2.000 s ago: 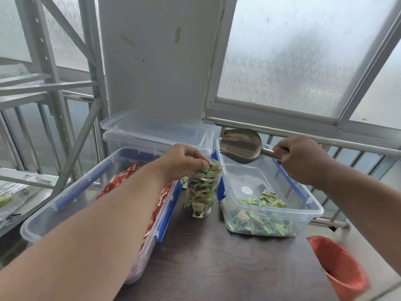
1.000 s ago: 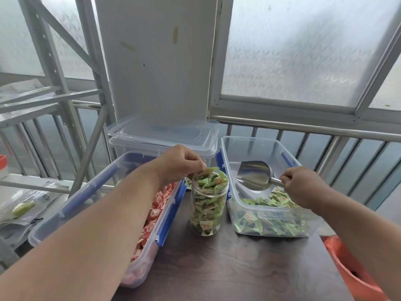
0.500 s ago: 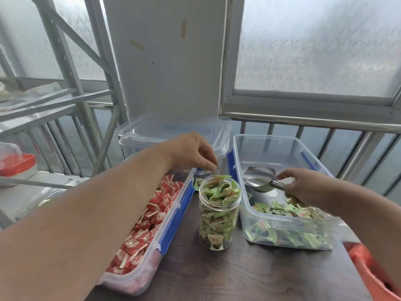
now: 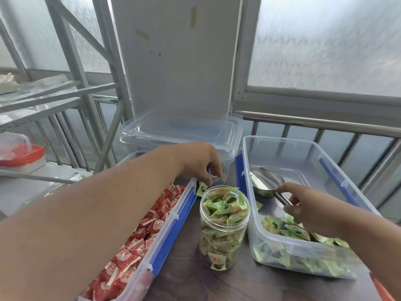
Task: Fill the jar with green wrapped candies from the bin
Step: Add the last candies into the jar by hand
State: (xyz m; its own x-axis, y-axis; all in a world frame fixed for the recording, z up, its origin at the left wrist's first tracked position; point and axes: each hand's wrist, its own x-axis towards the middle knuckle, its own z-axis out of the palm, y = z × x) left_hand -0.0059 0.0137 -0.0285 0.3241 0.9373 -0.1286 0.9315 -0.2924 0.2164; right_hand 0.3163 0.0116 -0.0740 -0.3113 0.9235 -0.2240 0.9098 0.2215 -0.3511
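Jar (image 4: 224, 227) standing upright mid-counter (image 4: 191, 279), mouth up, brimming with green candies (image 4: 225, 205). Right bin (image 4: 303, 255) lying lengthwise toward the far edge, holding green candies at its near end plus one scoop (image 4: 265, 184), bowl pointing away. Right hand (image 4: 308, 208) fingers pinching the scoop handle. Left hand (image 4: 202, 165) fingers curling down behind the jar, touching a loose candy; grip unclear. Left bin (image 4: 173, 220) holding red candies (image 4: 141, 242). Two open bins, one jar.

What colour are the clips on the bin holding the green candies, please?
Blue clips on the clear bin, seen in the head view.
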